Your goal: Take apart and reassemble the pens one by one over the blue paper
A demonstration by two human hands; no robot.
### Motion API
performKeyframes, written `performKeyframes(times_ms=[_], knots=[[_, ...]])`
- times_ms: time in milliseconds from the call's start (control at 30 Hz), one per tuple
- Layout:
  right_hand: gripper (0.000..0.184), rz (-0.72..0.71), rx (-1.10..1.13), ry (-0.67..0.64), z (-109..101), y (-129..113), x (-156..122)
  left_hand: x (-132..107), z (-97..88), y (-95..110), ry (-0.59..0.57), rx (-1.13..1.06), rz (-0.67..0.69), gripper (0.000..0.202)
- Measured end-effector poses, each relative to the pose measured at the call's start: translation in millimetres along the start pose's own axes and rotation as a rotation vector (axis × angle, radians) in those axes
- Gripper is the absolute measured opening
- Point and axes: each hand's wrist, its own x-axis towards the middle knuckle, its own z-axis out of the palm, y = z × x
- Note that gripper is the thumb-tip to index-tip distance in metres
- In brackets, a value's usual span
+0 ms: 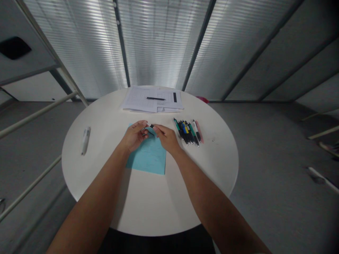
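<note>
Both hands meet above a light-blue sheet of paper [148,158] on the round table. My left hand [134,135] is closed in a pinch on the white end of a small black-and-white pen [150,125]. From the other side, my right hand [166,137] pinches the dark part of the same pen, its fingers hiding most of it. The paper's far edge is partly covered by the hands. Close by on the right lies a row of several pens [188,132] with black, green, blue and yellow parts.
On the white round table [92,183], a stack of printed papers [137,100] lies at the back with a black pen [155,98] on top. A white marker [85,141] rests at the left. A pale metal frame [39,113] stands left of the table.
</note>
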Motion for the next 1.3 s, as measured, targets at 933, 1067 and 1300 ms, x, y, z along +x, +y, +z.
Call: performKeyframes(times_ms=[933,1067,1300], knots=[[0.035,-0.054,-0.089,0.015,0.8,1.6,1.6,2.4,-1.6,-4.8,0.055,0.077,0.036,0.028],[0.034,-0.035,-0.085,0.01,0.6,0.6,1.5,4.2,-3.9,-6.9,0.063,0.099,0.046,0.031],[0.03,-0.048,-0.095,-0.013,0.2,-0.1,1.3,5.7,-7.4,-9.0,0.068,0.099,0.061,0.029]])
